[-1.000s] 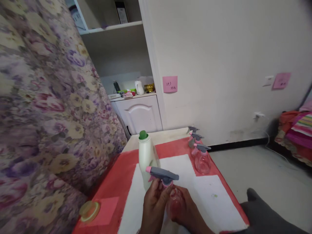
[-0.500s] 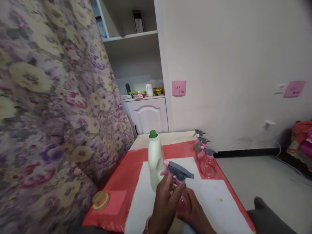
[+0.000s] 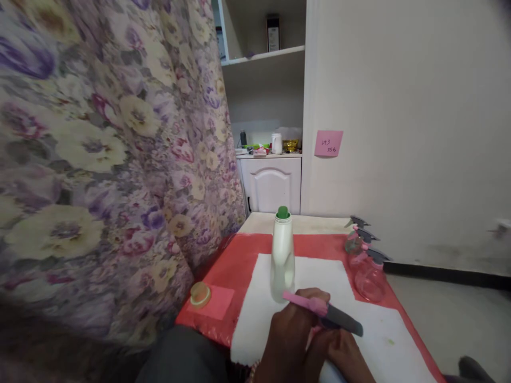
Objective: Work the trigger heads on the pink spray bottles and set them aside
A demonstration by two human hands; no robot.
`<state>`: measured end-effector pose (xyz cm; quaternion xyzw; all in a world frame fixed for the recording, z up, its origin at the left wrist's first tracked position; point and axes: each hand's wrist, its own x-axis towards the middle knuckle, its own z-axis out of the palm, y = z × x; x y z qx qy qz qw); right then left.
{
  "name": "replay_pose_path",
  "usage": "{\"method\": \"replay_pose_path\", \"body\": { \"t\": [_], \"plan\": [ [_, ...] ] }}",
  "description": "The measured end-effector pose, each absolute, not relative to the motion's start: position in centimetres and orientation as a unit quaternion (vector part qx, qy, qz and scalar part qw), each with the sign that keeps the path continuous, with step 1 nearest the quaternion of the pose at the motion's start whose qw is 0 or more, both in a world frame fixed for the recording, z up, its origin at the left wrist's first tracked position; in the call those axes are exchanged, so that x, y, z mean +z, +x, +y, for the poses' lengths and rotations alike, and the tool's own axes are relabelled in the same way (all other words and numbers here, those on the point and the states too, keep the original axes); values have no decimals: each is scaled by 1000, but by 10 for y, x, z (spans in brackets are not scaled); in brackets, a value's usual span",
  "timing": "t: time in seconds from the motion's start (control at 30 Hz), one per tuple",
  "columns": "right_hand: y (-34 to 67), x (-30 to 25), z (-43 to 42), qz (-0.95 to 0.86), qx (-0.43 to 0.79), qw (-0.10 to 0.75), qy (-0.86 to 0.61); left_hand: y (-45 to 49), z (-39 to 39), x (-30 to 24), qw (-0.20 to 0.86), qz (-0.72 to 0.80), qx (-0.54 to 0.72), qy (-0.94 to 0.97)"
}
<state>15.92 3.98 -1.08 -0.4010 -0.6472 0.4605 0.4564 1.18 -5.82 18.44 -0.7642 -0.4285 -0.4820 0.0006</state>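
Note:
Low over the near part of a white cloth (image 3: 249, 324), both of my hands grip a spray bottle (image 3: 344, 320) with a grey and pink trigger head. My left hand (image 3: 288, 332) is closed around the head and neck, its fingers by the pink nozzle. Lower down and to the right, my right hand (image 3: 348, 355) is wrapped about the bottle, whose body is mostly hidden by the hands. Just beyond them a pale green jug (image 3: 282, 255) with a handle stands upright on the cloth. Something green (image 3: 283, 212) sits in its mouth.
Several more spray bottles (image 3: 370, 281) stand in a row along the right table edge. A round yellowish lid (image 3: 200, 294) rests on a pink paper (image 3: 217, 303) at left. A red cover (image 3: 223, 268) lies under the cloth. A floral curtain (image 3: 131, 159) hangs close on the left.
The view has turned left, so the scene sits further right. The spray bottle's head has come lower and turned, now seen more from above, with my left hand further over it.

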Motion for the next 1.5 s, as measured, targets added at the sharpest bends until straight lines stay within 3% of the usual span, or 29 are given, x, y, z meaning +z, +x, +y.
{"method": "replay_pose_path", "body": {
  "t": [0.13, 0.23, 0.37, 0.5, 0.87, 1.5],
  "plan": [
    [159, -22, 36, -628, 444, 475, -427, -19, -52, 177, 145, -453, -427, -769],
    [159, -23, 34, -629, 430, 460, -455, -54, -43, 150, 175, -488, -374, -769],
    [161, -14, 33, -643, 411, 423, -488, -105, -25, 101, 152, -564, -293, -757],
    [162, -11, 33, -646, 402, 412, -501, -142, -5, 65, 60, -630, -224, -741],
    [161, -17, 30, -617, 442, 427, -492, -186, 22, 19, -27, -655, -215, -724],
    [178, -45, 51, -623, 492, 401, -457, -186, 38, -15, -6, -663, -213, -718]
  ]
}}
